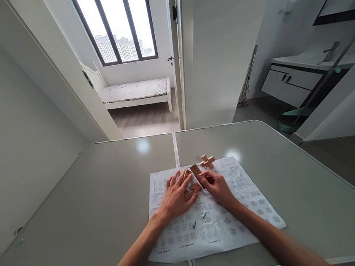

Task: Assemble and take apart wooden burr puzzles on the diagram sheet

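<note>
My left hand (176, 194) rests over the printed sheet (197, 228) with its fingers stretched out and apart. Its fingers lie against one wooden puzzle piece (186, 173), and a notched wooden piece (196, 187) sits between its forefinger and thumb, partly covered. In my right hand (215, 186), the fingertips are closed on the lower end of a flat, tilted wooden puzzle piece (195, 170). Just beyond this hand, a cross-shaped cluster of joined wooden pieces (207, 161) stands at the sheet's far edge.
The sheet carries small printed diagrams and lies creased across the seam of a grey table (95, 226). Past the table's far edge, a doorway opens onto a room with a bed (138, 90) and a window. A washbasin cabinet (292, 78) hangs at the right.
</note>
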Available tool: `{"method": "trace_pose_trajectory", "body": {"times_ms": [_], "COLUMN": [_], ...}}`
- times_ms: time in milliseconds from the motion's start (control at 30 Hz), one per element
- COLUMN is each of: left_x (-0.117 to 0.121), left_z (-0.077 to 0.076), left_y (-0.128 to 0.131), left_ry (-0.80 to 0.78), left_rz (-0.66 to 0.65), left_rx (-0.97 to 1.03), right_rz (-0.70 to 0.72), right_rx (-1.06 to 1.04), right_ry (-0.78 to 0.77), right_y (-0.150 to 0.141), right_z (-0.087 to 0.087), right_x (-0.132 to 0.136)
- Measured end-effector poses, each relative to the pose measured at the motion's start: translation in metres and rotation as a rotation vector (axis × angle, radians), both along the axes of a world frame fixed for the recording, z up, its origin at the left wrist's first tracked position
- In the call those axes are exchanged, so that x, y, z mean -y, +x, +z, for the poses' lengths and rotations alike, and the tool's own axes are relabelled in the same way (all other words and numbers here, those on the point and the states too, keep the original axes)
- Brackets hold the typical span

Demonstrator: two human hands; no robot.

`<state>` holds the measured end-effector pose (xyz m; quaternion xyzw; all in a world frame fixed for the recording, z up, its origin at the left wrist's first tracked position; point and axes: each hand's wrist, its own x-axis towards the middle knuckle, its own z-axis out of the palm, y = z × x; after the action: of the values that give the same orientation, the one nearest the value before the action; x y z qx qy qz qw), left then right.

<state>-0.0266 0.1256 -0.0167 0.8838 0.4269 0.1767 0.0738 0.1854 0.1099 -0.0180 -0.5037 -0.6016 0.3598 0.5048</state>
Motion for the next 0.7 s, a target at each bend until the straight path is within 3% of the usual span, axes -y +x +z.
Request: {"method": "trace_pose_trajectory", "body": {"times_ms": [233, 700], "left_x": [-0.003, -0.006], "left_z": [-0.004, 0.009], "left_y": [-0.003, -0.001], "left_ry": [-0.004, -0.012], "left_rz": [-0.018, 0.034], "left_rx": [-0.024, 0.148], "right_rz": [0.002, 0.012], "right_rx": [0.006, 0.076], "right_ry": [-0.003, 0.024], "right_y": [0.0, -0.001], "right_z": [0.0, 0.004], "right_x": [-0.001, 0.0]}}
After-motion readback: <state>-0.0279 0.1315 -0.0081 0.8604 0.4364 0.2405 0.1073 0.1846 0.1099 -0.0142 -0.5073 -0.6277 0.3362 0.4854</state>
